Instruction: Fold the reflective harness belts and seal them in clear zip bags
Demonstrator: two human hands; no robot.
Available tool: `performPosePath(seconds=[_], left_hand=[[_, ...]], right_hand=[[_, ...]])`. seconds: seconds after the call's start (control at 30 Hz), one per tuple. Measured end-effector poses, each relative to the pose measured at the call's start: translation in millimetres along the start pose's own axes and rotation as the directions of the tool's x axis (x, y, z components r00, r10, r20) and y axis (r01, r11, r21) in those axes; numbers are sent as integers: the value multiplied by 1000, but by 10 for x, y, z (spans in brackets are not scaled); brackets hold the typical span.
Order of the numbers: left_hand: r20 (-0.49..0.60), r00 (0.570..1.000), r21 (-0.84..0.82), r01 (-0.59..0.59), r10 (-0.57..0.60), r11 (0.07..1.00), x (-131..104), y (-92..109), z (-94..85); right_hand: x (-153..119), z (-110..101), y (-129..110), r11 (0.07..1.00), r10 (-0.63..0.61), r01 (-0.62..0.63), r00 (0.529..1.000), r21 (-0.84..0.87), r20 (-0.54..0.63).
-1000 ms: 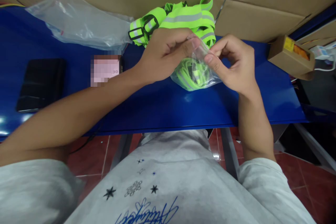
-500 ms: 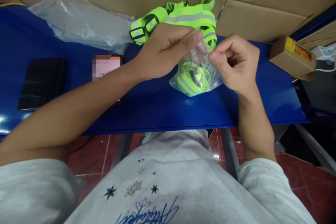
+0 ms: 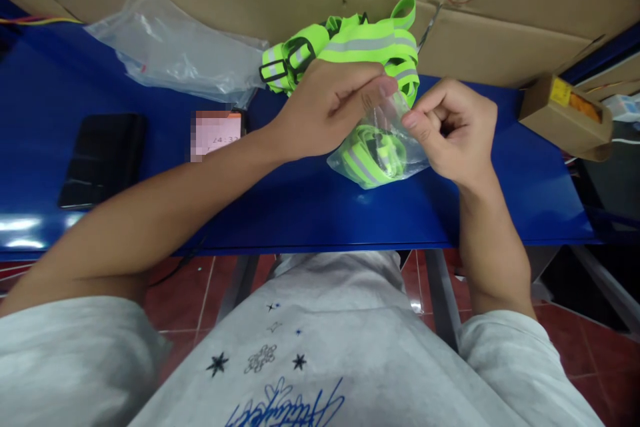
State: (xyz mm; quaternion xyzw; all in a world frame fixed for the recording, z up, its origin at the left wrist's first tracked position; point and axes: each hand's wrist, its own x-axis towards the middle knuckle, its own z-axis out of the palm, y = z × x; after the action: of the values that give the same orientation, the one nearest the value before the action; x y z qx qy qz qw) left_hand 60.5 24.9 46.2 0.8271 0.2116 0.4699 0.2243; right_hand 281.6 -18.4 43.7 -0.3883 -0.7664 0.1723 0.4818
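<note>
A small clear plastic bag [image 3: 415, 150] hangs between my hands over the blue table, with a coiled neon-green strap [image 3: 373, 157] with grey stripes inside it. My left hand [image 3: 333, 103] pinches the bag's upper edge between thumb and fingers. On the other side, my right hand [image 3: 453, 127] grips the top right edge with thumb and curled fingers. Just behind my left hand lies a pile of neon-green reflective straps [image 3: 360, 43] with black buckles, against the cardboard.
A large clear plastic bag [image 3: 185, 53] lies at the back left. Below it are a phone [image 3: 217, 133] and a black wallet-like case [image 3: 103, 160]. An open cardboard box [image 3: 560, 113] stands at the right on the blue table [image 3: 300, 213]. Cardboard [image 3: 495, 40] lines the back.
The whole view has shifted slightly, so the table items sit a little further right and lower. Both hands keep their pinch on the small bag, with little other movement.
</note>
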Motion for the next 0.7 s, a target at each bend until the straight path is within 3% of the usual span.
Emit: performPosePath(seconds=[0.13,0.23,0.4,0.5,0.63,0.7], left_hand=[[62,986,-96,162,-156,982,-22,121,-23],[126,974,-228,214,-189,950,-30,160,-37],[57,971,-124,238,-233,963,0,125,-118],[38,964,-180,266,-264,947,33,64,-193],[145,882,-248,472,-449,846,93,-19,-257],[181,863,-296,505,-471,811,145,-45,-306]], right_hand=[[9,21,4,999,33,-33,999,10,-39],[25,39,-18,999,24,-21,997,35,-75],[91,-25,32,998,-29,32,998,60,-48],[127,-72,118,996,1,-3,1000,84,20],[146,-81,235,973,123,-137,989,186,83],[168,-130,321,946,202,-213,977,243,70]])
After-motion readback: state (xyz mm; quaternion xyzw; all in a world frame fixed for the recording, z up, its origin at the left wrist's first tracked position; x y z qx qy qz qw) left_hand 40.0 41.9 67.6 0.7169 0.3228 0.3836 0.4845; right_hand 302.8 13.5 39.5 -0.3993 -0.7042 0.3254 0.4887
